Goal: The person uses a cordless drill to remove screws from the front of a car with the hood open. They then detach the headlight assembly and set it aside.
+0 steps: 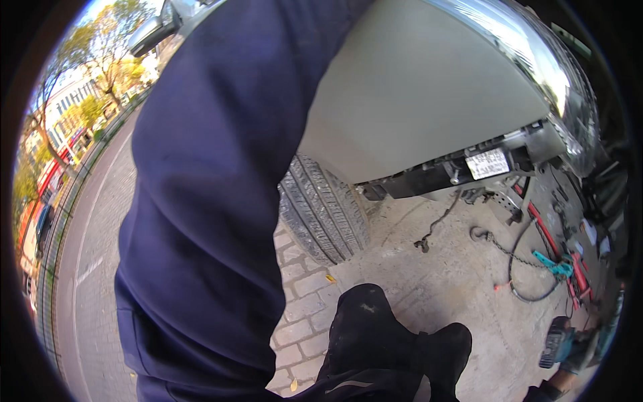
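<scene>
My left arm, in a navy sleeve [201, 221], rises across the middle, its hand beyond the top edge. Beside it is a vehicle's grey body panel [422, 87] with a glossy lamp [566, 94] along its outer edge. Below the panel are an exposed black bracket [429, 179] with a white label and a treaded tire [325, 211]. At the lower right, my right hand [576, 355] grips a teal-and-black cordless power tool [557, 340], partly cut off by the fisheye rim.
Red tools [542, 231], a teal tool [552, 264], a chain and hoses lie on the concrete [415, 281] at right. My dark-clad knees [375, 335] are below. Brick paving [301, 301], a railing [50, 288] and trees lie to the left.
</scene>
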`<state>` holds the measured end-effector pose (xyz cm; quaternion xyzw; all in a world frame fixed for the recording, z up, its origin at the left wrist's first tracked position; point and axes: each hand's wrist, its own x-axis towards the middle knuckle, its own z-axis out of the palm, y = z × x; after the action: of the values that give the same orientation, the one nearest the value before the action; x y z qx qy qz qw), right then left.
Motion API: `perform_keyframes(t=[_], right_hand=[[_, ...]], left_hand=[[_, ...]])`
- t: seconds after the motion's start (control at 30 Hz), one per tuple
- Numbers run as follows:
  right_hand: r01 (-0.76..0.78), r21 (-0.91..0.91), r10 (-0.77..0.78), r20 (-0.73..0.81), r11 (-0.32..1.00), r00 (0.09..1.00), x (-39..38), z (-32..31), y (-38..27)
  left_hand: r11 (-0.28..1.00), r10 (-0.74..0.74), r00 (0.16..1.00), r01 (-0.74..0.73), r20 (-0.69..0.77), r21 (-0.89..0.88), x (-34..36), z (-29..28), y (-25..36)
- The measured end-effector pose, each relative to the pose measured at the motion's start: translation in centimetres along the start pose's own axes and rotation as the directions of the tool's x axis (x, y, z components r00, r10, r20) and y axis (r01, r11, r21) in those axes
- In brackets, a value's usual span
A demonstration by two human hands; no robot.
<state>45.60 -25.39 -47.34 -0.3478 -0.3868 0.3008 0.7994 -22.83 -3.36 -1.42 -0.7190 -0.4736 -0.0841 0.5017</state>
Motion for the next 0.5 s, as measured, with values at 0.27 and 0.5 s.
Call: perform_keyframes(t=[0.27,0.5], right_hand=[[-0.449,0.465,0.434,0.147,0.763,0.889,-23.4,5.4,11.6],[-0.499,0.505,0.41,0.284,0.704,0.866,-24.1,15.6,9.7]], left_hand=[[0.919,-0.033,0.999,0.021,-0.025,-0.393,-0.9,-0.1,-1.1],[0.905,-0.071,0.993,0.026,-0.091,-0.425,-2.4,-1.0,-0.2]])
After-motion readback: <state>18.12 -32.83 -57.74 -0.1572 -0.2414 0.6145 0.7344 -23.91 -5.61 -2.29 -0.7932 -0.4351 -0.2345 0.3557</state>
